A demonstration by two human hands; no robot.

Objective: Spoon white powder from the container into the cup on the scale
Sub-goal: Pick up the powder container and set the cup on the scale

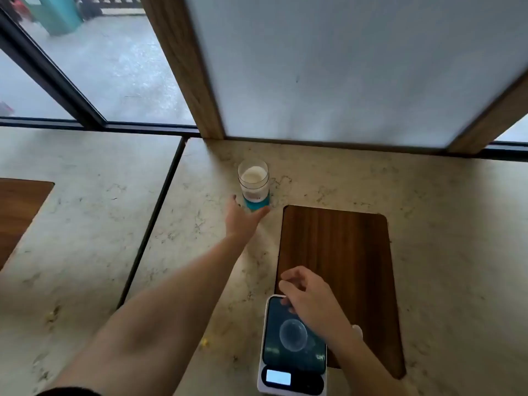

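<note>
Marbled countertop (428,210) with a dark wood inlay (343,247); white digital scale (291,347) at the near edge, a clear cup (293,335) upright on its platform, and the powder container (254,184), clear with a blue base, far left of the inlay. Left hand (243,218) reaches out, fingers spread at the container's base, apparently touching but not yet closed on it; right hand (310,298) hovers loosely curled over the scale's far end, holding nothing. No spoon visible. Judgement: wrap the base fully, draw the container beside the scale, avoid nudging the cup.
</note>
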